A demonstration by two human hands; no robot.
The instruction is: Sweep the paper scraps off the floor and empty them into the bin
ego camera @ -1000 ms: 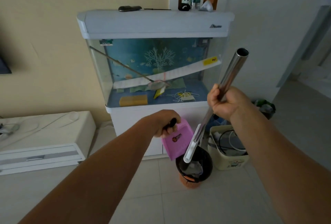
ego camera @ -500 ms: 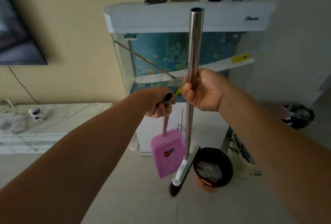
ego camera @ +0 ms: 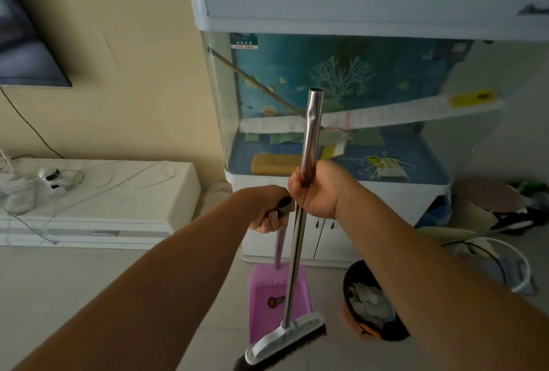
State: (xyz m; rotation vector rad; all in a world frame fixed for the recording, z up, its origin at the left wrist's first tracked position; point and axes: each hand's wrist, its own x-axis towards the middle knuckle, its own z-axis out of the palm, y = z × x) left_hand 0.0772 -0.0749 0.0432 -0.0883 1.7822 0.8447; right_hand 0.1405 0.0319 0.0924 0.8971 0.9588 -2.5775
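My right hand (ego camera: pixel 316 191) grips the steel pole of a broom (ego camera: pixel 297 240), held almost upright; its white head with dark bristles (ego camera: pixel 282 344) hangs just above the floor. My left hand (ego camera: pixel 267 210) is closed on the dark grip of a pink dustpan (ego camera: pixel 279 302) that hangs upright behind the broom pole. To the right stands a black bin with an orange base (ego camera: pixel 356 290), partly covered by my right forearm, with white paper scraps (ego camera: pixel 371 305) inside it.
A white-framed fish tank on a cabinet (ego camera: pixel 341 103) stands straight ahead against the yellow wall. A low white TV unit (ego camera: pixel 98 201) with cables lies to the left. A white basket (ego camera: pixel 511 266) and clutter sit at the right. Pale floor tiles (ego camera: pixel 59 287) spread at the lower left.
The broom and dustpan have come away from the bin and now hang upright to its left. The broom head has dropped close to the floor. My view has moved nearer to the tank.
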